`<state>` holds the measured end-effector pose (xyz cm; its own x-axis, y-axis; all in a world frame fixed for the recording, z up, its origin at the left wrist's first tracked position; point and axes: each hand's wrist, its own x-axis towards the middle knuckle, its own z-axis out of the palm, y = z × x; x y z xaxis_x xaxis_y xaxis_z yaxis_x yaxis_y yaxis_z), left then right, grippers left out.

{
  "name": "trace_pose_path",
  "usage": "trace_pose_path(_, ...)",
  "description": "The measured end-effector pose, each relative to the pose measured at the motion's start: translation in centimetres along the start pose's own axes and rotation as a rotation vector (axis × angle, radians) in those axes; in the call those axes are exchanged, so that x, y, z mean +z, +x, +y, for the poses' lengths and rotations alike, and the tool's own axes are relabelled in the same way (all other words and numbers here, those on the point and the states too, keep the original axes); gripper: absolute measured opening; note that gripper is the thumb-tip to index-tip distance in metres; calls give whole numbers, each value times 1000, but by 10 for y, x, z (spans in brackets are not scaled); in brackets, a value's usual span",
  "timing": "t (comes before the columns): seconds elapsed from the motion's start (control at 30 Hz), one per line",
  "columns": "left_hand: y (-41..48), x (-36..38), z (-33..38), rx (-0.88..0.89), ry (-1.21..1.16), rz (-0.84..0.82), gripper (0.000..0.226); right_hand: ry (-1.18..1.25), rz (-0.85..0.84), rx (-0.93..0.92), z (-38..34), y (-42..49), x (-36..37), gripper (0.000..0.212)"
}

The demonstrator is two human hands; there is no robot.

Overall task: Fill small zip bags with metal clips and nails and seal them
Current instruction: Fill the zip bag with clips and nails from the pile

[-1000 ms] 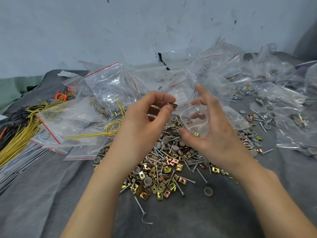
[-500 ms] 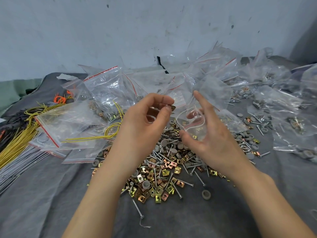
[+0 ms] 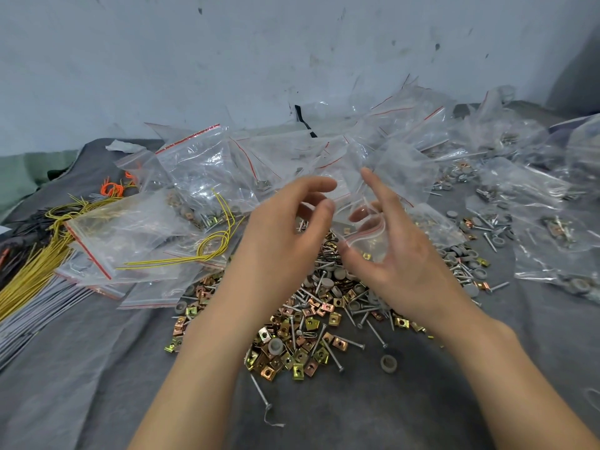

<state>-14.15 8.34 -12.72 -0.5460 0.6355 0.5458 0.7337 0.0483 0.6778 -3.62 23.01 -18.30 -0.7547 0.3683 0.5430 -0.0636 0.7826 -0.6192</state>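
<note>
My right hand [image 3: 402, 264] holds a small clear zip bag [image 3: 368, 230] with a red seal line, thumb pinching its lower edge and fingers behind it, mouth held open toward the left. One yellow clip [image 3: 367, 255] shows inside the bag. My left hand [image 3: 279, 241] hovers just left of the bag's mouth with thumb and forefinger apart and nothing visible between them. Below both hands lies a heap of gold and copper metal clips [image 3: 292, 349] mixed with nails [image 3: 329, 350] and grey round caps [image 3: 388, 363].
Empty zip bags [image 3: 201, 167] are piled behind and to the left. Filled bags [image 3: 558, 228] lie at the right. Yellow wires [image 3: 32, 274] and grey rods [image 3: 29, 316] lie at the far left. Everything rests on a grey cloth [image 3: 97, 384] against a pale wall.
My left hand held a clip between thumb and forefinger; now the fingers have parted and the clip is gone from them. The right hand keeps the bag open.
</note>
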Motion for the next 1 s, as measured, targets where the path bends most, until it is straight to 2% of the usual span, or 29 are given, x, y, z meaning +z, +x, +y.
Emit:
trace_pose_path(0.07, -1, -7, -5, -41, -8, 10, 14, -3, 8, 0, 1, 1, -1, 90)
trace_pose_path(0.13, -4, -13, -11, -75, 34, -53, 12, -4, 10, 3, 2, 1, -2, 89)
trace_pose_path(0.33, -26, -4, -19, -137, 432, -633, 19, -8, 22, 17, 1, 0, -4, 87)
trace_pose_path(0.4, -33, 4, -23, -113, 605, -748, 28, -16, 18, 11, 0, 0, -5, 87)
trace_pose_path(0.53, -42, 8, -29, -79, 708, -688, 34, -24, 11, 3, 0, 0, -5, 87)
trace_pose_path(0.77, -47, 17, -28, -40, 785, -585, 26, -35, 5, 3, -1, 0, -6, 86)
trace_pose_path(1.0, -51, 19, -29, 41, 740, -550, 22, -39, 18, 8, 1, 0, -6, 84)
